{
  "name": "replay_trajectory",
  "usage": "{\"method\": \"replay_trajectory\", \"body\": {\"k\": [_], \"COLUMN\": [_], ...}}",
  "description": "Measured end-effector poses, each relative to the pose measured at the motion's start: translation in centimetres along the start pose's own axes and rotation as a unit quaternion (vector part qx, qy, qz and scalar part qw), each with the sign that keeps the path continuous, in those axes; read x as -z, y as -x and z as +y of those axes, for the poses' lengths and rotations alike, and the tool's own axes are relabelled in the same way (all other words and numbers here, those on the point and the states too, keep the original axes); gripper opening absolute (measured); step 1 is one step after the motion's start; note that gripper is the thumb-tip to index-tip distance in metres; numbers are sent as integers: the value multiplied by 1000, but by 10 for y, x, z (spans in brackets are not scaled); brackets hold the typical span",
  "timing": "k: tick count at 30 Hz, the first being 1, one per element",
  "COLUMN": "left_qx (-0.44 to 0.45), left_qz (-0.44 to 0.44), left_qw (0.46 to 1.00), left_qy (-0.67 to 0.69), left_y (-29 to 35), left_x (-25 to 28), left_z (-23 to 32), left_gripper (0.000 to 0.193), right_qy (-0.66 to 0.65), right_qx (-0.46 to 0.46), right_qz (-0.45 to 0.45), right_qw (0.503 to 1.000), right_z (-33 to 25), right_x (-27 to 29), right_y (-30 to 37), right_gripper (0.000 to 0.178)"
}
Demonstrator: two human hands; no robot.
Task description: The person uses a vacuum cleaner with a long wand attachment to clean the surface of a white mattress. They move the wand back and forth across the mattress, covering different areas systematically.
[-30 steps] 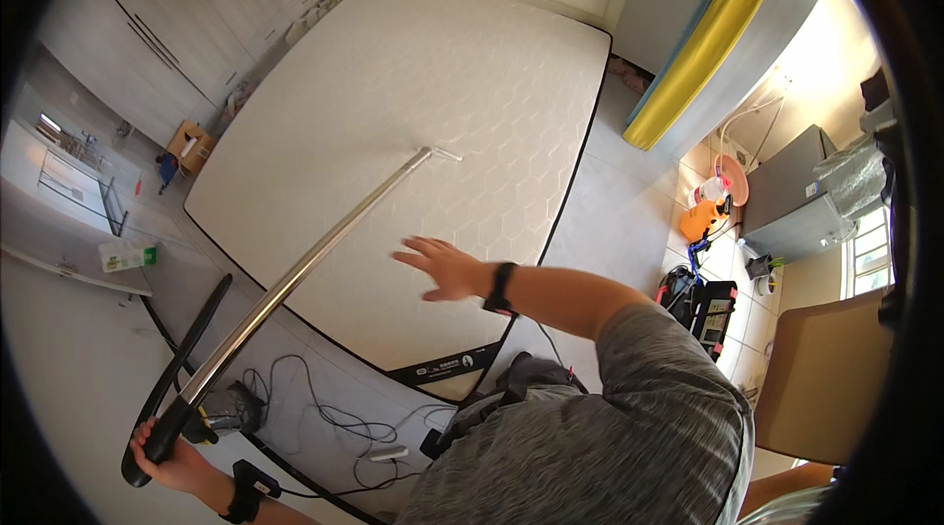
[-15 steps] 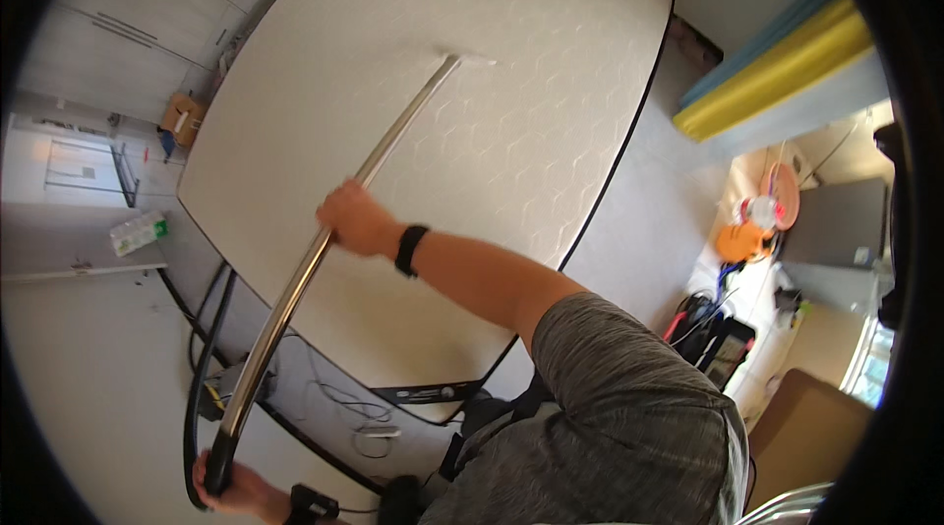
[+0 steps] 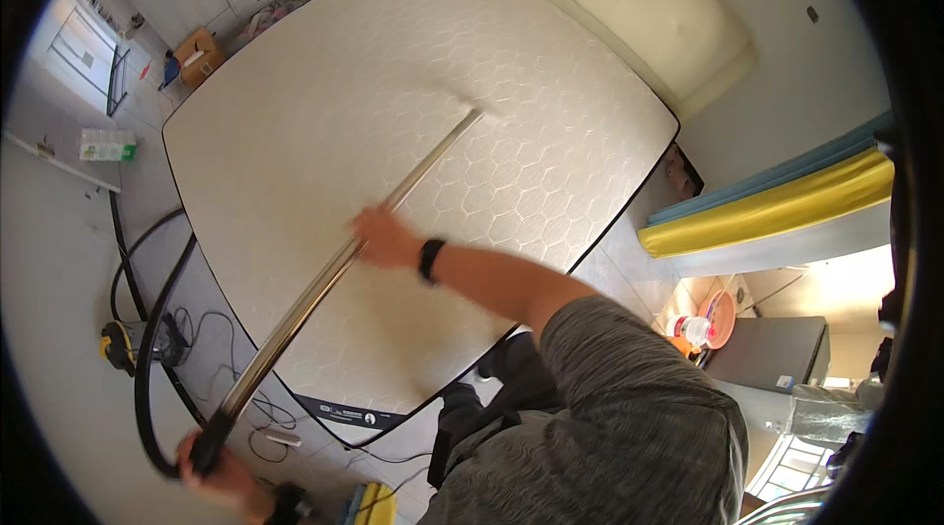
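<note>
A long shiny metal vacuum wand [image 3: 305,314] slants across the view. My right hand [image 3: 388,238], with a black band at the wrist, is wrapped round the middle of the tube. Lower left, my left hand [image 3: 226,476] grips the black handle [image 3: 209,443] at the wand's near end; motion smears it a little. At the far end a flat nozzle [image 3: 482,110], partly blurred, rests on the pale, hexagon-patterned mattress [image 3: 275,142]. From the handle a black hose [image 3: 147,378] loops up along the left.
A black and yellow vacuum cleaner [image 3: 118,346] stands on the floor left of the mattress, near loose cables [image 3: 270,417]. A cream headboard [image 3: 649,14] rises at the far side. Yellow and blue padding [image 3: 777,201] is at the right. A cardboard box [image 3: 200,55] sits far left.
The view has turned, bringing the headboard in and swinging the mattress round. Both hands keep their grip on the wand, and its nozzle is still on the mattress.
</note>
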State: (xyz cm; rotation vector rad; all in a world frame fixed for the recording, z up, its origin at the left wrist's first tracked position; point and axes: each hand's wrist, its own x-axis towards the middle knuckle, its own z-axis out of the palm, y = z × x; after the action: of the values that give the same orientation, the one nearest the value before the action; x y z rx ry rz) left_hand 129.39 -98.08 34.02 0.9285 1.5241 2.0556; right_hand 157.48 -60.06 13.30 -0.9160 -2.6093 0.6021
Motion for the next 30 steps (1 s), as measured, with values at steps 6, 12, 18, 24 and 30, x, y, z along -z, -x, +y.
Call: {"method": "replay_trajectory", "body": {"k": [6, 12, 18, 24, 30], "left_qx": [-136, -249, -41, 96, 111], "left_qz": [266, 280, 218, 88, 167], "left_qw": [954, 897, 971, 953, 941], "left_qy": [-37, -236, -93, 274, 271], "left_y": [5, -21, -57, 30, 78], "left_x": [74, -116, -323, -522, -463], "left_z": [164, 121, -39, -188, -138], "left_gripper": [22, 27, 40, 19, 16], "right_qy": [-201, -189, -83, 85, 89], "right_qx": [206, 186, 53, -220, -172], "right_qz": [4, 80, 120, -33, -68], "right_qw": [958, 961, 988, 971, 979], "right_z": [-155, -7, 285, 469, 404], "right_x": [4, 73, 138, 222, 174], "right_y": [-8, -35, -71, -2, 4], "right_gripper": [31, 21, 16, 38, 41]}}
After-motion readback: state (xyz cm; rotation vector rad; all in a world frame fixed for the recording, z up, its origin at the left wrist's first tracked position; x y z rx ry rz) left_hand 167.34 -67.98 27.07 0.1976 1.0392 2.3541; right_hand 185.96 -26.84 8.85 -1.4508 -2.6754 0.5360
